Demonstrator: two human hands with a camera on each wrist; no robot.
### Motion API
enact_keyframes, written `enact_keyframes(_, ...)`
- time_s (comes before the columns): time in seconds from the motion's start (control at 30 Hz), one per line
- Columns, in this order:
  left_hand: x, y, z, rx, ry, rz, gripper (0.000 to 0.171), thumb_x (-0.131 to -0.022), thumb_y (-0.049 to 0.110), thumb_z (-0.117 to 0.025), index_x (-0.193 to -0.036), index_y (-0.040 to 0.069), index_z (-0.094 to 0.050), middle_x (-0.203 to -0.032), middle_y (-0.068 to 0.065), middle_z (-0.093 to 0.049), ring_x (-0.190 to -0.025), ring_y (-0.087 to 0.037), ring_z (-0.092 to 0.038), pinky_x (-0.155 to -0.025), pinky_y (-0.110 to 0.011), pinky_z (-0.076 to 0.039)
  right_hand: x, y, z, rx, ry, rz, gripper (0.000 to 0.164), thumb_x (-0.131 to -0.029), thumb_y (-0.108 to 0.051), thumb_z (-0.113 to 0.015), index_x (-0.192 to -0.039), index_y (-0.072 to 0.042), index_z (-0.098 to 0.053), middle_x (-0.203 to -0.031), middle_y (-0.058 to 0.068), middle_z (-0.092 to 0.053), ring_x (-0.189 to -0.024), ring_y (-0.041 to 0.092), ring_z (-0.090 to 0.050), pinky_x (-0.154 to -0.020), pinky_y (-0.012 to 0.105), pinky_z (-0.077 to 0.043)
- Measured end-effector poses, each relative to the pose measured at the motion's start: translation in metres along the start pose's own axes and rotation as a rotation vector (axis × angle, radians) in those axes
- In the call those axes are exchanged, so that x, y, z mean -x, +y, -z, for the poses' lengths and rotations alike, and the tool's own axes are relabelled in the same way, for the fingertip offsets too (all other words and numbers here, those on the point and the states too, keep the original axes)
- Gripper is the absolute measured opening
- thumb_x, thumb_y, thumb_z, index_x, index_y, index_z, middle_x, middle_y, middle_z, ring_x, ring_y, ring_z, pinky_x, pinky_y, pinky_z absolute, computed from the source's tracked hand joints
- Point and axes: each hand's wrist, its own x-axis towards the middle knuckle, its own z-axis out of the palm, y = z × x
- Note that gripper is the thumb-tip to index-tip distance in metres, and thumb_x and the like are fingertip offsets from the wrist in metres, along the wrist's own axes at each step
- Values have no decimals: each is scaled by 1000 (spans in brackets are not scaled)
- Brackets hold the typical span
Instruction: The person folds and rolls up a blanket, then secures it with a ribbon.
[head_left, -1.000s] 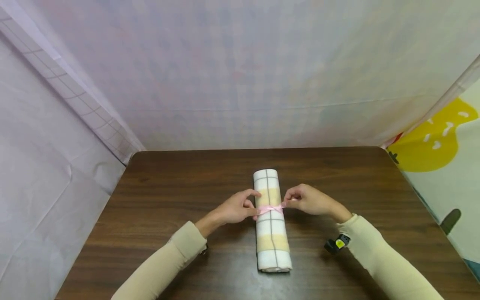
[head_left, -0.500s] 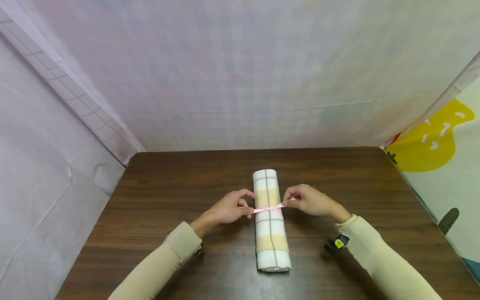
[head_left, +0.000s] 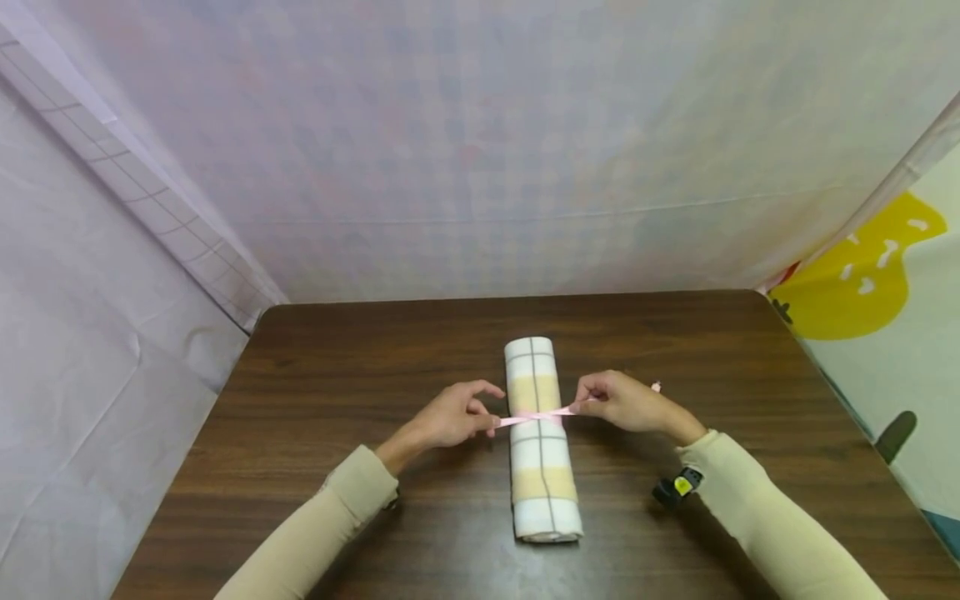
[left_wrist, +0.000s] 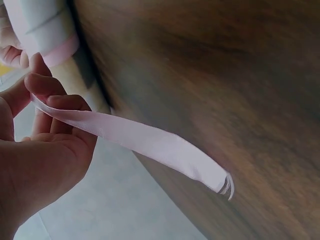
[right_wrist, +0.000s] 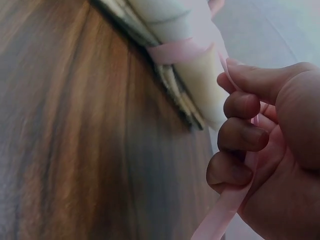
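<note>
A rolled cloth, white with yellow bands and grey lines, lies lengthwise on the table. Round its middle runs a pink ribbon, its two ends crossed on top and drawn out to either side. My left hand pinches one end left of the roll; in the left wrist view a frayed tail of the ribbon hangs past the fingers. Right of the roll, my right hand pinches the other end between thumb and index finger. The right wrist view shows that ribbon running through the curled fingers.
The dark wooden table is bordered at the back by a pale checked curtain. A white sheet hangs at the left. To the right is a cloth printed with a yellow shape.
My left hand has moved left, away from the roll, pulling its ribbon end out straight. My right hand has shifted slightly right, and the ribbon across the top looks tauter.
</note>
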Motion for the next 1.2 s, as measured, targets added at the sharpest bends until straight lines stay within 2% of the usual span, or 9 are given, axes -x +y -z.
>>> enact_keyframes(0.27,0,-7,1,-4,-6,-6,36,-94,9,-67,-129,4,-58,-74,-2,-71,-57,-16,-54,-48,-22,-38,3,10,0,-31,-34,-21,19,-96,-16,-66,-80,-5,-64,-68,4,-56,-59,4,-45,-56,21,-38)
enact_keyframes(0.43,3,-8,2,-7,3,3,33,-95,8,-66,-127,5,-60,-74,-4,-71,-56,-15,-53,-47,-22,-37,3,12,0,-60,-58,-2,19,-96,-16,-65,-82,-4,-64,-69,5,-57,-60,4,-45,-56,21,-38)
enact_keyframes(0.6,4,-10,0,-71,2,-13,29,-96,11,-65,-124,6,-61,-75,-3,-72,-54,-9,-46,-49,-21,-33,5,16,-1,-76,-72,-8,17,-96,-14,-65,-82,-4,-65,-67,3,-55,-60,3,-44,-56,20,-37)
enact_keyframes(0.73,3,-10,-3,-125,19,-48,22,-96,13,-65,-117,7,-65,-75,-1,-72,-53,-7,-44,-49,-20,-32,6,18,-2,-69,-60,-10,14,-96,-12,-64,-84,-6,-66,-71,8,-60,-62,3,-46,-57,21,-38)
enact_keyframes(0.9,2,-9,-5,-153,24,-73,18,-96,12,-65,-113,8,-66,-76,-1,-72,-55,-8,-49,-51,-21,-37,6,15,-2,-68,-51,-7,10,-96,-11,-63,-89,-5,-68,-76,10,-63,-64,4,-47,-58,20,-39)
enact_keyframes(1.0,2,-9,-5,-144,17,-89,19,-96,10,-64,-115,7,-65,-78,-4,-72,-58,-13,-55,-51,-23,-41,7,14,-2,-74,-54,-14,10,-97,-11,-63,-89,-5,-68,-75,10,-62,-62,3,-46,-56,20,-39)
enact_keyframes(1.2,0,-5,-8,-168,4,-139,22,-96,7,-64,-117,6,-63,-79,-6,-71,-62,-17,-62,-53,-25,-47,6,16,-4,-70,-56,-8,12,-97,-13,-63,-88,-7,-68,-68,-3,-54,-60,3,-45,-55,20,-38)
